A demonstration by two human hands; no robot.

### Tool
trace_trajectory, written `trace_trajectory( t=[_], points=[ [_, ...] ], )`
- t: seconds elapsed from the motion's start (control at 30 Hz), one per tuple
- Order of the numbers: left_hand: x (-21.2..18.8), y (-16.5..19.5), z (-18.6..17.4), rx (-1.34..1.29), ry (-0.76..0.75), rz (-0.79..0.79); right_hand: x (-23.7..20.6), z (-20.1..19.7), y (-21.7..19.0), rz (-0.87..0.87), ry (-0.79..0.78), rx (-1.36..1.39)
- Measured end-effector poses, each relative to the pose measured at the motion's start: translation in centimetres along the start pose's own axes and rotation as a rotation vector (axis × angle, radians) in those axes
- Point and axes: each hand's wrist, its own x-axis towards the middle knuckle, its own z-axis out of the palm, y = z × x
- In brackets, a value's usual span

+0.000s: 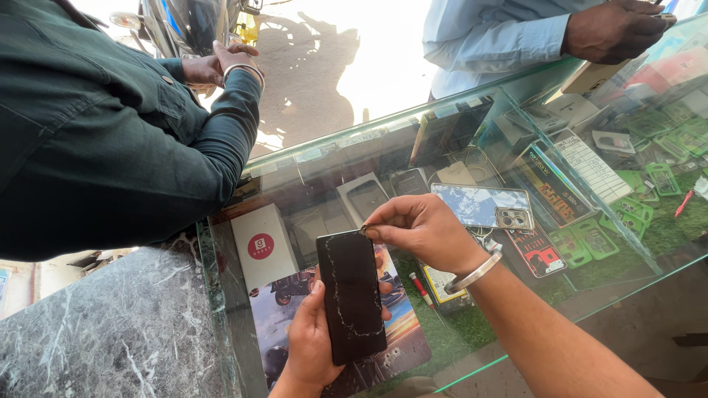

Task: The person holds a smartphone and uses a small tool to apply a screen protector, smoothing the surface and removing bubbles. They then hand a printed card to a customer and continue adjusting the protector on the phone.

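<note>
My left hand (pixel 313 343) grips the cracked black phone (pixel 352 295) at lower centre, long axis running up the frame; my right hand (pixel 420 228) pinches its top right corner, above the glass counter (pixel 516 295).

A glass-topped display bench (pixel 324 158) fills the middle of the view, its top running from 9 o'clock up toward 2 o'clock. Under the glass, a floor of green artificial turf (pixel 675 232) at 3 o'clock carries rows of small green packets, flat boxes and phone covers. A white box (pixel 262 247) with a red round mark lies near the centre. At 8 o'clock the glass meets a slab of dark green marble (pixel 103 332) veined in white. Beyond the bench, at 12 o'clock, hard sunlight bleaches the bare ground (pixel 369 66), where the shadow of a parked motorcycle (pixel 192 26) falls.
</note>
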Motion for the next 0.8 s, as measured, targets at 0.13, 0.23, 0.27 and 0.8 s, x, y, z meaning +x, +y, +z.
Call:
trace_trajectory(
  t=[0.13, 0.23, 0.27, 0.8],
  points=[
    [0.0, 0.5, 0.5, -0.041, -0.04, 0.042, -0.3, 0.2, 0.2, 0.042, 0.025, 0.141],
    [0.1, 0.6, 0.8, -0.056, 0.007, 0.032, -0.2, 0.3, 0.4, 0.147, 0.04, 0.278],
    [0.1, 0.5, 0.8, -0.048, 0.041, 0.021, -0.2, 0.2, 0.5, 0.156, 0.044, 0.295],
    [-0.2, 0.2, -0.1, -0.04, -0.022, -0.059, -1.1, 0.5, 1.0, 0.154, 0.117, 0.288]
  ],
)
